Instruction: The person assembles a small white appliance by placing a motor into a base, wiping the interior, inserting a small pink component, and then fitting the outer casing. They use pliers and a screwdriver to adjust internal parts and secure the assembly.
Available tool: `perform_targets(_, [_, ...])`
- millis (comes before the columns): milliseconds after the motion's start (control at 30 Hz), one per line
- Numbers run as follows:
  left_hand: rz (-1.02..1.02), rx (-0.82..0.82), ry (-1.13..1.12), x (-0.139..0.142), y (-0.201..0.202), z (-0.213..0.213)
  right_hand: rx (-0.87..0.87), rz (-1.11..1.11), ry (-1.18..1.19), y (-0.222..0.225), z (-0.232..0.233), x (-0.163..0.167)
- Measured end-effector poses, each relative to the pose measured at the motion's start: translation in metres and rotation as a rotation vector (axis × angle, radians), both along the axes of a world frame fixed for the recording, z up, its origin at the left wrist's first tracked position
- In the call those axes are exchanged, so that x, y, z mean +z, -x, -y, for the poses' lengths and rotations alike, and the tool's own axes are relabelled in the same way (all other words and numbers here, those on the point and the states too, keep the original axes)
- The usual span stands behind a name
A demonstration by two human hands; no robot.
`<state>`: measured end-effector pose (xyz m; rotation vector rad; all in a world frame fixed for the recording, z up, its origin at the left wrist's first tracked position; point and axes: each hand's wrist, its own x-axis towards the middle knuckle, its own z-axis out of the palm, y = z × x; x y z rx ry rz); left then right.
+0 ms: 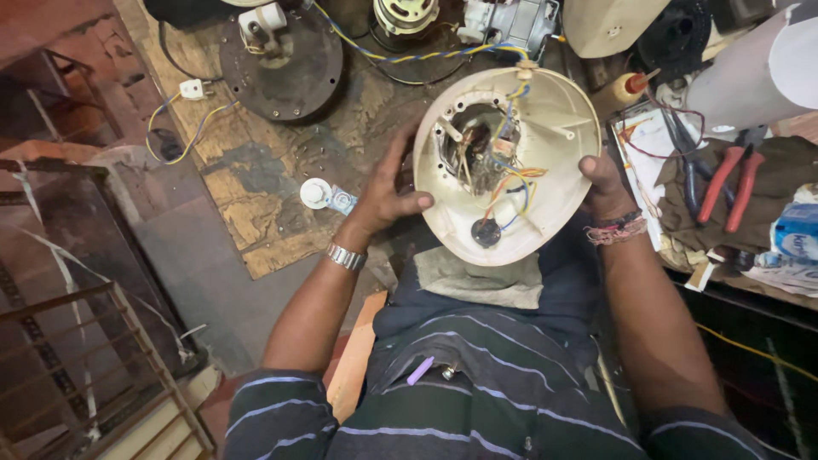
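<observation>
I hold a cream plastic fan base shell (558, 128) upside down over my lap, its open inside facing me. Yellow, blue and orange wires (503, 183) and a small switch block sit inside it, and a round black part (486, 232) lies near its lower rim. My left hand (388, 192) grips the shell's left rim, thumb over the edge. My right hand (603, 183) grips the right rim. A twisted yellow and blue cable (426, 56) runs out of the shell's top.
A dark round metal plate (285, 64) and motor parts (503, 19) lie on the worn board (247, 170) ahead. A small white knob (315, 192) sits left of my hand. Red-handled pliers (731, 175) and a screwdriver (632, 85) rest on a cluttered surface at right. A rusty frame (77, 298) stands left.
</observation>
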<state>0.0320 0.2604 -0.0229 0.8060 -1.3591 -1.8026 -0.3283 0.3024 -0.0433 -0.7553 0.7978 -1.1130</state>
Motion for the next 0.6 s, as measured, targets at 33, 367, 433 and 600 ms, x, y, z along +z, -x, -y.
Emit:
perform_targets(33, [0.002, -0.014, -0.037, 0.004, 0.002, -0.001, -0.001, 0.010, 0.001, 0.000, -0.001, 0.001])
perform_targets(367, [0.008, -0.008, 0.103, 0.016, 0.008, 0.004, -0.024, 0.020, 0.023, -0.007, -0.001, 0.011])
perform_targets(433, [0.010, -0.003, 0.087, 0.015, 0.009, 0.005, -0.032, 0.010, 0.033, -0.006, 0.000, 0.010])
perform_targets(600, [0.042, 0.017, 0.093, 0.015, 0.010, 0.004, -0.010, 0.039, -0.008, 0.000, 0.002, 0.004])
